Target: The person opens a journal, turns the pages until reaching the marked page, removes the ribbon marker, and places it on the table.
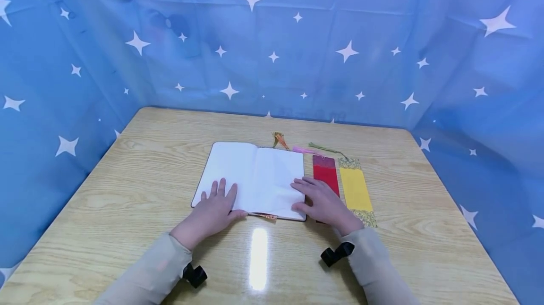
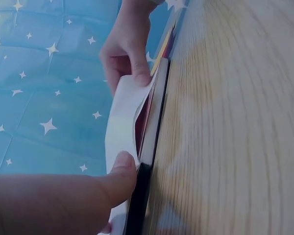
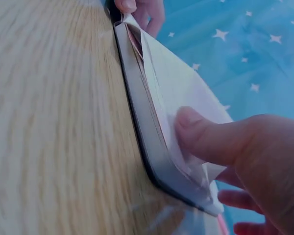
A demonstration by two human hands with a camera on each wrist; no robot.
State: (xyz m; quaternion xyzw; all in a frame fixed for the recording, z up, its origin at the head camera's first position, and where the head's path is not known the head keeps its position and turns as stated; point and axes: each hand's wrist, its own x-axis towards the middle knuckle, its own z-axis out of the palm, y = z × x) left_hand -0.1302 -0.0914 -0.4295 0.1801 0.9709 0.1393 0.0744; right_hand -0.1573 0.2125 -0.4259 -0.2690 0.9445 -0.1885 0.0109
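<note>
An open notebook (image 1: 276, 180) with blank white pages and a dark cover lies on the table. My left hand (image 1: 214, 210) rests spread on the lower left page, its thumb near the bottom edge by the fold. At the right page's outer edge, my right hand (image 1: 320, 201) touches the paper with thumb and fingertips. A flat reddish piece (image 2: 143, 122) sits under the bulging right page. An orange patterned end (image 1: 267, 216) pokes out at the bottom, and an orange-green tassel (image 1: 280, 139) shows beyond the top edge.
Right of the notebook lie a red bookmark (image 1: 326, 173), partly covered by my right hand, and a yellow bookmark (image 1: 356, 189) with a green tassel (image 1: 327, 149). A pink tassel (image 1: 306, 151) lies near the notebook's top right corner. A blue starry curtain (image 1: 297, 73) surrounds the wooden table (image 1: 127, 191).
</note>
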